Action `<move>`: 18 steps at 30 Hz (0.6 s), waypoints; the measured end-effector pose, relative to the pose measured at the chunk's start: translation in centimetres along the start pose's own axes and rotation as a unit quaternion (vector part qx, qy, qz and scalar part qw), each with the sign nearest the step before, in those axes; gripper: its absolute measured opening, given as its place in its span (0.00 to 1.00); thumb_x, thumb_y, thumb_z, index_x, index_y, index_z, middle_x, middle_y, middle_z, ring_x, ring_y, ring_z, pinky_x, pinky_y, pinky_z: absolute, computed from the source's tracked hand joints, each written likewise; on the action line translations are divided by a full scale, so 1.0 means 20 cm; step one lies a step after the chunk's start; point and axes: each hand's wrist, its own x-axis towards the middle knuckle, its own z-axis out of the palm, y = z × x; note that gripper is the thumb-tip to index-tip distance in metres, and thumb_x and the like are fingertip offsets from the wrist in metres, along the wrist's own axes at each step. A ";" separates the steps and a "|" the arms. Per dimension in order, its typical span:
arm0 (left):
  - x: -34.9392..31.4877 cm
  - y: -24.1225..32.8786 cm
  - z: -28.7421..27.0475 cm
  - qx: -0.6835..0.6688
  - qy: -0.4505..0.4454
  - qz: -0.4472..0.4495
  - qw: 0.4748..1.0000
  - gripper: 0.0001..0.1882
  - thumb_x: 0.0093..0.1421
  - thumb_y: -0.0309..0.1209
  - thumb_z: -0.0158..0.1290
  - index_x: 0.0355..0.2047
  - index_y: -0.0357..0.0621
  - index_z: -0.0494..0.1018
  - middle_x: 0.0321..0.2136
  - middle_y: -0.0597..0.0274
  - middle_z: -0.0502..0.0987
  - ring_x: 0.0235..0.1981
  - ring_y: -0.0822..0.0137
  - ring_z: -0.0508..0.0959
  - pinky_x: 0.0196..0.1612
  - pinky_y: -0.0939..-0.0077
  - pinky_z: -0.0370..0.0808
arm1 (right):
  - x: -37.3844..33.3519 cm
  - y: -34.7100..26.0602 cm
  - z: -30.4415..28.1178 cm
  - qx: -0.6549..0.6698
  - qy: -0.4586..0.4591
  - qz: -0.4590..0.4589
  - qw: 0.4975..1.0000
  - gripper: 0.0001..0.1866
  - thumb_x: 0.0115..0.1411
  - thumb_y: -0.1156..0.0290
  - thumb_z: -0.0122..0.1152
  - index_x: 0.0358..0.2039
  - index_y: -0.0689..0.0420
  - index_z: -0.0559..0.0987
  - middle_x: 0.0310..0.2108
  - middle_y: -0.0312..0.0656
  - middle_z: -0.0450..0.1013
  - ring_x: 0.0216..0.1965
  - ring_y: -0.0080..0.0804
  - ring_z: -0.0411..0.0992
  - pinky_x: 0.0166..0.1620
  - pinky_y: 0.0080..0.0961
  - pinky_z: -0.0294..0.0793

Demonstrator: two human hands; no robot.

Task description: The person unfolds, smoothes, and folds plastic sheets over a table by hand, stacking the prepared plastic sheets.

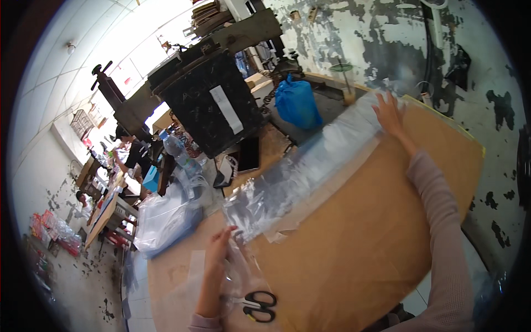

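Now the person is stretching a long clear plastic sheet [310, 171] across a brown cardboard board [365, 238] on the table. The right hand [389, 113] is pressing the far end with fingers spread flat; the left hand [220, 249] is touching the near end, fingers loosely together — black scissors [257, 306] are lying just beside it. Probably the sheet is light, thin and slippery, so holding it at both ends seems best.

Open run of bare cardboard [359, 238] between both arms, nothing on it. Plastic film [310, 166] strip lies across far edge. Scissors [257, 305] block near left corner. Blue bag [297, 102] and black machine [213, 105] wall off far side; bag heap [163, 218] crowds left edge.
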 end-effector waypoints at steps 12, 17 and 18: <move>-0.17 0.18 0.18 0.430 -0.108 0.319 0.838 0.31 0.42 0.44 0.58 0.49 0.58 0.64 0.06 0.69 0.64 0.05 0.72 0.63 0.11 0.79 0.61 | -0.08 -0.24 -0.01 0.193 -0.225 0.091 0.951 0.36 0.55 0.40 0.23 0.39 0.56 0.72 0.51 0.54 0.57 0.55 0.53 0.49 0.52 0.59 0.42; -0.19 0.12 0.19 0.464 -0.044 0.383 0.798 0.15 0.49 0.38 0.53 0.39 0.57 0.71 0.07 0.67 0.67 0.06 0.70 0.66 0.11 0.77 0.63 | -0.17 -0.38 -0.07 0.144 -0.228 0.077 0.960 0.36 0.54 0.39 0.21 0.44 0.54 0.68 0.54 0.55 0.52 0.57 0.55 0.43 0.52 0.61 0.37; -0.18 0.11 0.18 0.466 -0.032 0.381 0.798 0.10 0.50 0.35 0.52 0.35 0.55 0.71 0.07 0.66 0.67 0.07 0.68 0.67 0.11 0.77 0.63 | -0.18 -0.39 -0.09 0.129 -0.226 0.065 0.963 0.36 0.54 0.38 0.21 0.46 0.53 0.67 0.54 0.55 0.51 0.58 0.56 0.42 0.52 0.62 0.36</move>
